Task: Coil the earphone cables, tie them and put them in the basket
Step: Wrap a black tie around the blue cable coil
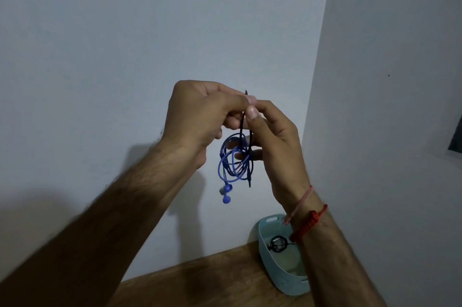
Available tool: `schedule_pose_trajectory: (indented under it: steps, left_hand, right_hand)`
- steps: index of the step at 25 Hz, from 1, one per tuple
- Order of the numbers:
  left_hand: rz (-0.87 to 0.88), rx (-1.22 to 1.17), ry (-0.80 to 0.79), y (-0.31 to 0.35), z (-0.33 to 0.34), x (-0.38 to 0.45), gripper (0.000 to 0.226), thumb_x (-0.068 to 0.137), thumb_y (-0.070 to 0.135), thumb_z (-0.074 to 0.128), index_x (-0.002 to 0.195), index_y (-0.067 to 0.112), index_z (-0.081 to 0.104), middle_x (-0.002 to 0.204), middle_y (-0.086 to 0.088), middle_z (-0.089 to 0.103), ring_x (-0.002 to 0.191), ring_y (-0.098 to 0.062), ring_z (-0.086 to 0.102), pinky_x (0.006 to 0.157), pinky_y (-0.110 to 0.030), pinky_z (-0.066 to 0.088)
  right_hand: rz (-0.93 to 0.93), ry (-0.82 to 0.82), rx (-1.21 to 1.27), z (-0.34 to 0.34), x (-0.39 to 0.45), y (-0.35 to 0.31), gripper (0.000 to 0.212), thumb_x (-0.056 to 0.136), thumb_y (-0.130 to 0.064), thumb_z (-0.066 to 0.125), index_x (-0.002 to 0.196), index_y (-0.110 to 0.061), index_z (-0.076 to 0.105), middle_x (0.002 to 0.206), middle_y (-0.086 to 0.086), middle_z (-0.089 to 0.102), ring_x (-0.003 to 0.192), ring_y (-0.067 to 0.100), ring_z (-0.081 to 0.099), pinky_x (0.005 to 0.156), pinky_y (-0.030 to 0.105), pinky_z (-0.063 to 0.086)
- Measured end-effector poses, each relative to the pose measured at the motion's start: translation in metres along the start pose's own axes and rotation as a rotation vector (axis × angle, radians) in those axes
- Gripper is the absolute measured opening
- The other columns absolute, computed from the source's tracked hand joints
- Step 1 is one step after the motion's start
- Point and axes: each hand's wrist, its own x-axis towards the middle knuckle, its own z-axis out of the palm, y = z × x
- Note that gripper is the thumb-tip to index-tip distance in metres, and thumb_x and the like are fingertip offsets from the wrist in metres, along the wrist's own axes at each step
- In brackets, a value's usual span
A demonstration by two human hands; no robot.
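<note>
A coiled blue earphone cable (233,161) hangs in front of the wall, its two earbuds (226,193) dangling below the loops. A thin black tie (243,126) is looped through the coil, one end sticking up above my fingertips. My left hand (200,119) pinches the tie near its top. My right hand (275,139) pinches the same tie from the other side, thumb against it, with the lower fingers behind the coil. Far below sits a light blue basket (268,256) with a coiled black earphone (277,244) inside; my right forearm hides part of it.
The basket stands on a wooden table (200,284) pushed into a corner of two pale walls. A red braided bracelet and a pink thread circle my right wrist. A dark frame edge shows at the far right.
</note>
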Motion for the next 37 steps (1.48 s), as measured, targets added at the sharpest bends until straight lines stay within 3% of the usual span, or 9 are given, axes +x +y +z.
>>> schedule_pose_trajectory:
  steps: [4, 8, 13, 18, 24, 28, 30, 33, 37]
  left_hand:
    - [-0.035, -0.052, -0.025, 0.002, 0.003, 0.001, 0.007, 0.078, 0.013, 0.082, 0.073, 0.008, 0.078, 0.061, -0.007, 0.071, 0.048, -0.012, 0.061, 0.044, -0.019, 0.04]
    - [0.007, 0.003, -0.033, 0.009, 0.004, 0.006, 0.018, 0.074, 0.015, 0.085, 0.06, 0.016, 0.074, 0.054, -0.001, 0.064, 0.044, -0.012, 0.054, 0.041, -0.018, 0.033]
    - [0.093, -0.022, 0.026, 0.023, 0.007, 0.013, 0.013, 0.075, 0.02, 0.086, 0.071, 0.012, 0.078, 0.053, 0.005, 0.064, 0.044, -0.01, 0.055, 0.041, -0.018, 0.034]
    - [0.16, -0.058, 0.083, 0.045, 0.004, 0.026, 0.017, 0.076, 0.021, 0.085, 0.066, 0.015, 0.073, 0.055, 0.006, 0.064, 0.047, -0.009, 0.055, 0.042, -0.019, 0.034]
    - [0.256, -0.05, 0.109, 0.057, 0.004, 0.035, 0.017, 0.08, 0.023, 0.082, 0.07, 0.016, 0.07, 0.056, 0.009, 0.065, 0.049, -0.005, 0.059, 0.046, -0.017, 0.039]
    - [0.301, -0.037, 0.095, 0.065, 0.004, 0.043, 0.016, 0.086, 0.023, 0.076, 0.074, 0.019, 0.066, 0.059, 0.012, 0.063, 0.05, 0.0, 0.058, 0.05, -0.013, 0.042]
    - [0.313, -0.028, 0.085, 0.066, 0.006, 0.045, 0.013, 0.086, 0.024, 0.075, 0.077, 0.019, 0.068, 0.061, 0.013, 0.063, 0.051, 0.0, 0.058, 0.052, -0.013, 0.042]
    - [0.352, -0.025, 0.094, 0.063, 0.008, 0.047, 0.015, 0.086, 0.024, 0.075, 0.076, 0.017, 0.067, 0.062, 0.012, 0.064, 0.052, 0.0, 0.059, 0.054, -0.014, 0.045]
    - [0.292, -0.039, 0.141, 0.048, 0.008, 0.052, 0.019, 0.087, 0.032, 0.077, 0.075, 0.021, 0.068, 0.067, 0.009, 0.068, 0.056, -0.005, 0.063, 0.054, -0.021, 0.048]
  right_hand:
    - [-0.06, 0.092, 0.018, -0.001, 0.003, 0.004, 0.022, 0.103, -0.02, 0.055, 0.1, -0.01, 0.074, 0.09, 0.007, 0.074, 0.087, 0.031, 0.074, 0.073, 0.034, 0.058]
    - [-0.009, 0.079, 0.043, -0.006, 0.004, 0.0, 0.021, 0.1, -0.008, 0.055, 0.096, -0.002, 0.074, 0.094, 0.016, 0.076, 0.081, 0.04, 0.074, 0.062, 0.024, 0.056]
    - [0.049, 0.02, 0.051, -0.008, -0.003, 0.004, 0.022, 0.097, -0.003, 0.05, 0.09, 0.0, 0.071, 0.094, 0.015, 0.077, 0.069, 0.03, 0.073, 0.06, 0.029, 0.058]
    - [0.05, -0.03, 0.077, -0.009, -0.009, 0.016, 0.023, 0.093, -0.008, 0.05, 0.086, -0.002, 0.071, 0.093, 0.016, 0.076, 0.075, 0.029, 0.066, 0.067, 0.044, 0.06]
    - [0.053, -0.035, 0.127, -0.011, -0.01, 0.016, 0.024, 0.092, -0.007, 0.05, 0.084, -0.008, 0.072, 0.093, 0.017, 0.072, 0.078, 0.02, 0.06, 0.066, 0.026, 0.052]
    - [0.062, -0.007, 0.194, -0.009, -0.01, 0.019, 0.023, 0.094, -0.01, 0.053, 0.089, -0.01, 0.075, 0.086, 0.007, 0.074, 0.084, 0.023, 0.067, 0.081, 0.06, 0.054]
    - [0.11, -0.006, 0.216, -0.009, -0.01, 0.017, 0.022, 0.089, -0.019, 0.055, 0.087, -0.012, 0.076, 0.083, 0.005, 0.073, 0.077, 0.026, 0.063, 0.08, 0.066, 0.053]
    - [0.222, -0.038, 0.253, -0.01, -0.009, 0.014, 0.021, 0.085, -0.021, 0.058, 0.085, -0.01, 0.075, 0.079, 0.005, 0.069, 0.064, 0.021, 0.059, 0.067, 0.051, 0.06]
    - [0.238, 0.033, 0.285, -0.008, -0.003, 0.014, 0.019, 0.098, -0.008, 0.057, 0.102, -0.001, 0.074, 0.092, 0.01, 0.072, 0.062, 0.018, 0.063, 0.073, 0.044, 0.063]
